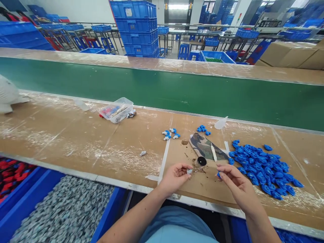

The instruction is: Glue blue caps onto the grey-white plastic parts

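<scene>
My left hand (178,176) pinches a small grey plastic part (189,171) between thumb and fingers. In my right hand (234,179) a small blue plastic part (218,174) is held at the fingertips. The two parts are apart. Between and just beyond my hands stands a small round pot with a black top (201,161). Behind it lies a camouflage cloth (202,145) with a white-handled tool (214,152) on top. A large heap of blue parts (263,168) is to the right of my right hand. One loose grey part (143,153) rests left of my left hand.
Joined blue-and-grey pieces (171,134) and a few blue parts (202,129) lie farther back. A clear box (117,110) holds sticks and coloured bits. A green conveyor belt (162,86) runs beyond. Below left is a blue crate of grey parts (63,206).
</scene>
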A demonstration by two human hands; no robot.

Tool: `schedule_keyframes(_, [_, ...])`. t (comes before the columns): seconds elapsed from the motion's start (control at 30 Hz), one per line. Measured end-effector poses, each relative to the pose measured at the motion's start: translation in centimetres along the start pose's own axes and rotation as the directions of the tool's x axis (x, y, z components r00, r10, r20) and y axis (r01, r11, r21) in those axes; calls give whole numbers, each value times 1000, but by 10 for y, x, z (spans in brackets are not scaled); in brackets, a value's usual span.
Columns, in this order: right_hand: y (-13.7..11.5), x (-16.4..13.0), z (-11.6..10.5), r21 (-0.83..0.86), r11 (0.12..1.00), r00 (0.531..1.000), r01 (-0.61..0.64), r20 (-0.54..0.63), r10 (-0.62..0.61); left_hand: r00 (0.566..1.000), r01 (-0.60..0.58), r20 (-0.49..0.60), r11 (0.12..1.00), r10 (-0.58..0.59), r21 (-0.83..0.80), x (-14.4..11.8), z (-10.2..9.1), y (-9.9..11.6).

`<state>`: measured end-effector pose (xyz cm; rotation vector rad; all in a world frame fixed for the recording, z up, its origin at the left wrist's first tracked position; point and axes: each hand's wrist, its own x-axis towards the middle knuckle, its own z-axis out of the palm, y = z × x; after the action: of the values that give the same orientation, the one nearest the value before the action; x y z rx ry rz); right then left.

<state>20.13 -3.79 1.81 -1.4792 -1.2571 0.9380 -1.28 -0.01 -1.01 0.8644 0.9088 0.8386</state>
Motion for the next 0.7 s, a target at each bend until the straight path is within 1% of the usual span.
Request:
schedule_keyframes(0.1, [-1,3,0,-78,994,996,81,51,-77,999,-42,-23,998,43,42,2,-1,-3])
schedule_keyframes(0.17, [-2,4,1,-109,987,992,115,72,-107,998,-46,-37,996,49,74,3,-1,-4])
schedule_keyframes(0.27, [-1,6,3,-150,982,991,111,97,-97,998,-47,-40,993,51,107,3,-2,-7])
schedule_keyframes(0.33, [-1,9,2,-210,972,992,104,89,-87,999,-38,-16,993,40,110,3,-3,-7])
schedule_keyframes(0.37, [-1,10,2,-262,957,991,126,82,-108,999,-37,-4,992,38,118,2,-4,-7])
schedule_keyframes(0.43, [-3,13,1,-390,894,975,222,80,-207,999,-54,3,985,54,162,1,-5,-6])
schedule_keyframes(0.5, [-5,17,0,-489,807,941,332,117,-317,994,-105,4,971,106,217,1,-6,-4])
schedule_keyframes(0.53, [-7,19,0,-515,772,926,372,142,-351,991,-131,9,964,132,232,0,-6,-3])
schedule_keyframes(0.6, [-9,21,2,-553,729,912,404,177,-371,989,-145,3,966,148,214,0,-5,-2])
schedule_keyframes(0.7, [-10,25,5,-604,682,907,413,203,-369,997,-66,-42,991,71,112,1,-3,-5])
